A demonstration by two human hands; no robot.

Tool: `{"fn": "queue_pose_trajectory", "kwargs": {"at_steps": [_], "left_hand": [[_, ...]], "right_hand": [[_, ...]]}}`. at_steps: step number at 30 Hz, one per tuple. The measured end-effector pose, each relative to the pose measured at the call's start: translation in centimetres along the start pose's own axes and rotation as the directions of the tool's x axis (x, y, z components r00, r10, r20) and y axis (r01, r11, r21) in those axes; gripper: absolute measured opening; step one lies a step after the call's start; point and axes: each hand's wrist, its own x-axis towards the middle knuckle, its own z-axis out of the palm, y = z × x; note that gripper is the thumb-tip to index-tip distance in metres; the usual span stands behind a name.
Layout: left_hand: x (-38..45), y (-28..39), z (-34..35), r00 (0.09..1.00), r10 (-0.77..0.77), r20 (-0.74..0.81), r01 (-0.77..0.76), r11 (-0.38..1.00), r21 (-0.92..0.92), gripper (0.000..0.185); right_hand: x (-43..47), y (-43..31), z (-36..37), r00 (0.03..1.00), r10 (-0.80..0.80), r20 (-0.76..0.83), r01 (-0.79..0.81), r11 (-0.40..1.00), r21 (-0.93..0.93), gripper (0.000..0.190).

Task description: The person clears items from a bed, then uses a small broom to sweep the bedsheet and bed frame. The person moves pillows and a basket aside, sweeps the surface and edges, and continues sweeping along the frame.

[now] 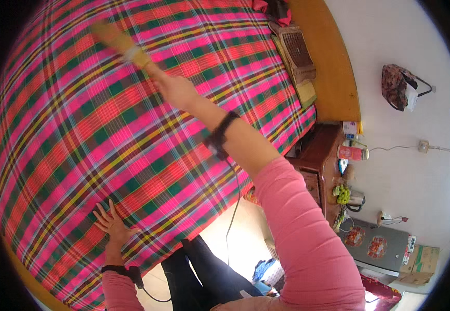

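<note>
My right hand grips the handle of a yellowish bed brush, whose far end is blurred. The brush extends over the far left part of a bed covered by a pink, red and green plaid sheet. Close to the near edge of the bed, my left hand rests flat on the cloth with its fingers spread and nothing in it. Both wrists wear dark straps with small devices and cables.
A wooden headboard borders the bed, with a woven mat pillow beside it. Right of the bed stands a dark red cabinet bearing green grapes and a kettle. A grey refrigerator stands farther along; a handbag hangs on the wall.
</note>
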Motion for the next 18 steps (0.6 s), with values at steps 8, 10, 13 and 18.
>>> {"fn": "queue_pose_trajectory", "kwargs": {"at_steps": [8, 10, 13, 18], "left_hand": [[0.2, -0.1, 0.6, 0.987, 0.096, -0.128, -0.104, 0.993, -0.063, 0.163], [0.0, 0.4, 0.1, 0.998, 0.063, -0.025, -0.066, 0.985, -0.161, 0.160], [-0.5, 1.5, -1.3, 1.000, 0.003, -0.018, -0.003, 1.000, -0.028, 0.158], [-0.8, 3.5, -3.6, 0.996, -0.027, 0.088, 0.034, 0.997, -0.076, 0.161]], "right_hand": [[-26.4, 15.6, -10.1, 0.309, 0.948, -0.069, -0.871, 0.254, -0.420, 0.069], [-39.1, 17.9, -10.6, -0.140, 0.971, -0.195, -0.965, -0.177, -0.192, 0.084], [-50.2, 17.1, -9.2, 0.100, 0.858, 0.503, -0.107, 0.512, -0.852, 0.070], [-43.6, 6.6, -8.7, -0.008, 0.913, -0.407, -1.000, -0.010, -0.001, 0.059]]}}
